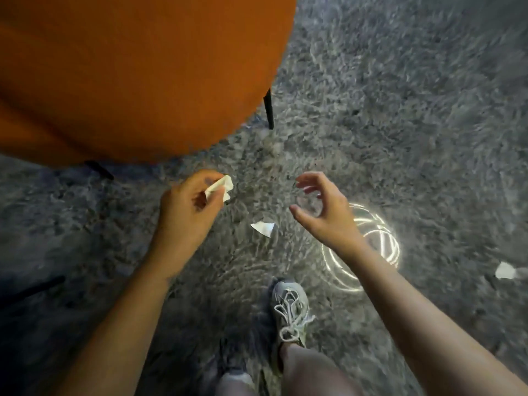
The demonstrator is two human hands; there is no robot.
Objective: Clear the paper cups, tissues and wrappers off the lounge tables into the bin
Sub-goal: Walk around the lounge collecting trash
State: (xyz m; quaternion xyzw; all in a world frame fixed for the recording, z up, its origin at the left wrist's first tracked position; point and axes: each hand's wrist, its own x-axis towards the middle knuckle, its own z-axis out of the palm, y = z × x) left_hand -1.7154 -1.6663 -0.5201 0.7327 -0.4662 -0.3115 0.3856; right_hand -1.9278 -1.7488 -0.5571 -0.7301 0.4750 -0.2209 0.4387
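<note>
My left hand (190,207) is closed around a small crumpled white tissue (221,187), which sticks out between thumb and fingers. A torn white paper scrap (263,227) lies on the grey shag carpet between my hands. My right hand (320,208) hovers just right of and above that scrap, its fingers curled and spread, holding nothing. Another white paper scrap (505,270) lies on the carpet at the far right. No bin or paper cup is in view.
An orange upholstered chair (137,78) with thin black legs (268,110) fills the upper left. A bright ring-shaped light reflection (365,247) glows on the carpet under my right forearm. My shoe (291,307) stands at the bottom centre.
</note>
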